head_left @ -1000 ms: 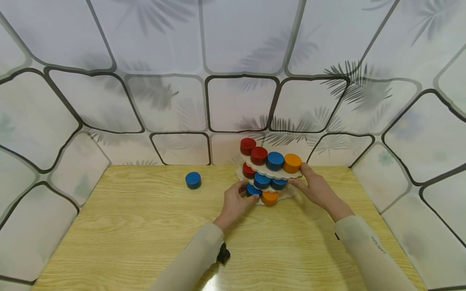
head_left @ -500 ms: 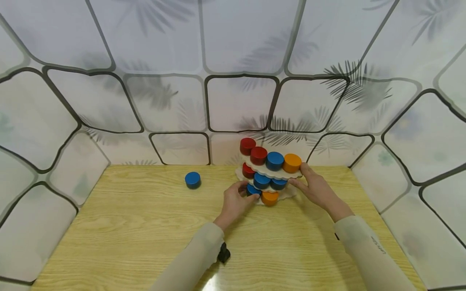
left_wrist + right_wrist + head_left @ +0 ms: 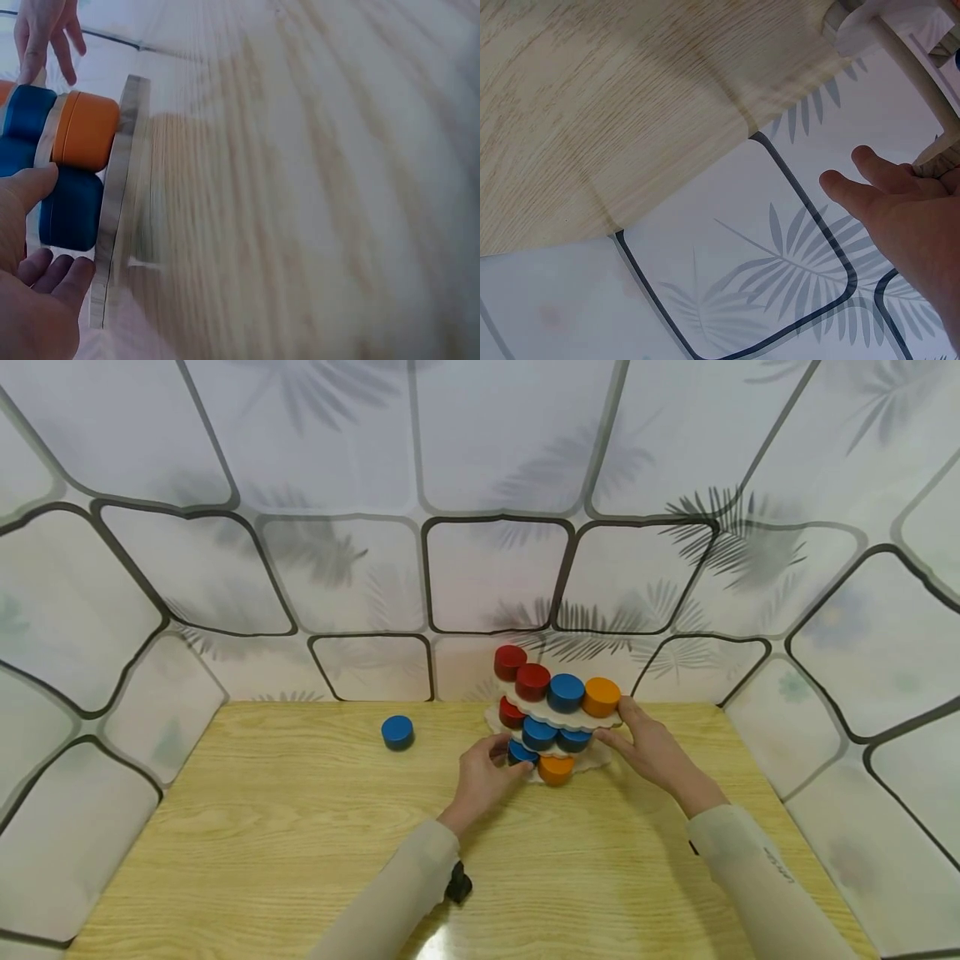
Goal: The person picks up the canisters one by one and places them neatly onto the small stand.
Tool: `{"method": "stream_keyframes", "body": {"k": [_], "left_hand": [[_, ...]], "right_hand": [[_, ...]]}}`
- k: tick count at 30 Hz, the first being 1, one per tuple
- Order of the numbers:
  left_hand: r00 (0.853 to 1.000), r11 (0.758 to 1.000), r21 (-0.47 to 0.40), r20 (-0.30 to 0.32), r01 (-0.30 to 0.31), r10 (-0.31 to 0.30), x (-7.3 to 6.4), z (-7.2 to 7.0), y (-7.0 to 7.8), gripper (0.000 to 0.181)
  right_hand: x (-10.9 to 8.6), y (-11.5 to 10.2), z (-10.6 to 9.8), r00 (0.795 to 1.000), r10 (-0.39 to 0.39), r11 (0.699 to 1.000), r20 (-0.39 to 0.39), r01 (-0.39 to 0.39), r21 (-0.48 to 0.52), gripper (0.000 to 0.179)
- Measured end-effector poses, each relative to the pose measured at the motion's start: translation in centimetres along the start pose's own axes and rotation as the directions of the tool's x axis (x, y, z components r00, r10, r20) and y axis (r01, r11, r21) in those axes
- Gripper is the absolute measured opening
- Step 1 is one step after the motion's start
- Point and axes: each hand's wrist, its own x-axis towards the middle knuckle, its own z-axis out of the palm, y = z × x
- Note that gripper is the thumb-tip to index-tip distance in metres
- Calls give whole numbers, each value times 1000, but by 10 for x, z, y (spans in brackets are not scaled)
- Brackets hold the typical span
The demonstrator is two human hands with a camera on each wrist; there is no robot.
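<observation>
A tiered wooden stand with scalloped cream boards (image 3: 558, 718) stands near the back wall, carrying red, blue and orange round blocks. My left hand (image 3: 482, 783) pinches a blue block (image 3: 71, 208) on the lowest level between thumb and fingers. Beside that block sits an orange block (image 3: 556, 769). At the stand's right side, my right hand (image 3: 658, 756) grips the edge of the top board near another orange block (image 3: 602, 697). Two red blocks (image 3: 532, 682) and a blue block (image 3: 566, 692) share that top board. Much of the stand's inside and back is hidden.
One loose blue block (image 3: 397, 732) lies on the wooden table (image 3: 300, 827), left of the stand. Patterned wall covering (image 3: 495, 577) encloses the table at the back and both sides. A small black object (image 3: 459, 883) shows by the left sleeve.
</observation>
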Motion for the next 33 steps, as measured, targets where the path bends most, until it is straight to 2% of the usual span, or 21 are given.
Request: {"method": "stream_keyframes", "body": {"k": [5, 12, 15, 20, 24, 33], "left_hand": [[1000, 1000, 2, -4, 25, -25, -3, -11, -3, 54], [999, 999, -35, -32, 2, -3, -6, -43, -2, 48], [998, 999, -42, -56, -2, 0, -6, -59, -4, 46], [993, 999, -47, -114, -12, 7, -3, -83, -8, 43], [987, 999, -31, -162, -18, 13, 1, -101, -8, 45], [972, 999, 28, -233, 28, -21, 3, -137, -15, 51]], "right_hand": [[0, -1, 1, 1000, -8, 1000, -8, 8, 9, 85], [3, 0, 1, 999, -30, 1000, -31, 30, 7, 74], [3, 1, 1, 999, -29, 1000, -32, 29, 10, 71], [1, 3, 2, 1000, -9, 1000, -15, 9, 13, 82], [1, 3, 3, 1000, -17, 1000, -22, 18, 10, 77], [1, 1, 2, 999, -26, 1000, -29, 26, -5, 73]]}}
